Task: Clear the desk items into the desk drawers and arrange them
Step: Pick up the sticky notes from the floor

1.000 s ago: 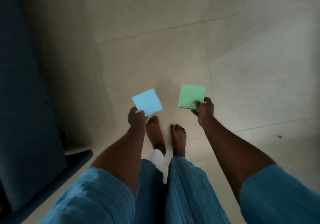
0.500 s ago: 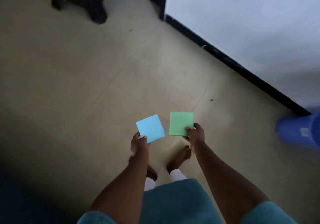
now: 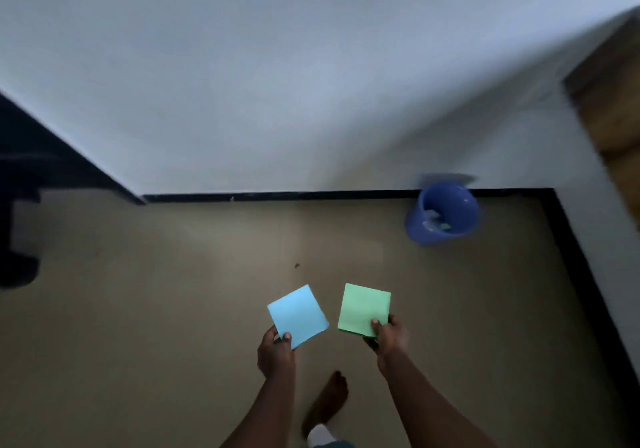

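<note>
A light blue square sticky-note pad point(image 3: 297, 314) is pinched at its near corner by my left hand point(image 3: 275, 356). Beside it, a green square sticky-note pad point(image 3: 363, 307) is held at its near right corner by my right hand point(image 3: 389, 338). Both pads are held flat above the beige floor, a short gap apart. No desk or drawer shows in this view.
A blue plastic bin point(image 3: 443, 215) with paper scraps inside stands against the white wall point(image 3: 277, 84), at the black skirting point(image 3: 311, 195). A brown wooden surface point(image 3: 616, 94) is at the upper right. Dark furniture point(image 3: 20, 205) is at the left. My bare foot point(image 3: 329, 402) steps forward.
The view has swung from the floor at my feet up toward the wall and blue bin. Both hands still hold their pads side by side.
</note>
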`<state>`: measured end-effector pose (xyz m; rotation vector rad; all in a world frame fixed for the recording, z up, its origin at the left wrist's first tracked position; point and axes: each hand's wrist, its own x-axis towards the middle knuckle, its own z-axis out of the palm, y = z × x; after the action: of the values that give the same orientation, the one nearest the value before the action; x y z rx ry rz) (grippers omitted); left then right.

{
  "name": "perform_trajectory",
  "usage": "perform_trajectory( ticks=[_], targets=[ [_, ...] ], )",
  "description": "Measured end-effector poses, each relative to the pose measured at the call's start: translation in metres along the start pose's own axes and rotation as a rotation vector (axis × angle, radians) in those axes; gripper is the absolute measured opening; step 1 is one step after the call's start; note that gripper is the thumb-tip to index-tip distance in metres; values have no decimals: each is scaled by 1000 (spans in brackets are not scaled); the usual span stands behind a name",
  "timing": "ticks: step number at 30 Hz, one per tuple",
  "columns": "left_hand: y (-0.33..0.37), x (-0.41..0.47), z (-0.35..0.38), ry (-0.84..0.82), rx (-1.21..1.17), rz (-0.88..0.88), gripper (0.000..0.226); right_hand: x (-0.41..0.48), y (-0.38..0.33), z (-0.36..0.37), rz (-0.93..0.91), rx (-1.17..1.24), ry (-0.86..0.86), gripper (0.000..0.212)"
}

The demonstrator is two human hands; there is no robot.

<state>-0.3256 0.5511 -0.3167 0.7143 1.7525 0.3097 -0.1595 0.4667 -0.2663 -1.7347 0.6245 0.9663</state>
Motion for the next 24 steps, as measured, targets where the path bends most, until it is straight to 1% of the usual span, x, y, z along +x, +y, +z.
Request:
perform_trajectory(
  ticks=[3,6,8,11,14,18,24],
  targets=[
    [31,-19,49,-58,114,47,32,-3,-54,-32,-18,135,38,37],
    [69,-50,94,-119,173,116,33,-5,-107,-63,-74,239,71,36],
    [99,-74,116,-162,212,178,32,-5,-134,-77,-94,288,95,29],
    [144,-101,147,-224,287,287,33,-4,-171,-92,-128,354,124,13],
    [182,-115,176,-281,351,369,37,-3,-206,-101,-169,437,160,13],
    [240,-135,223,-427,471,502,35,-8,-262,-112,-229,570,240,24],
    [331,-198,323,-723,556,676,34,-29,-351,-154,-344,688,413,40]
  ],
)
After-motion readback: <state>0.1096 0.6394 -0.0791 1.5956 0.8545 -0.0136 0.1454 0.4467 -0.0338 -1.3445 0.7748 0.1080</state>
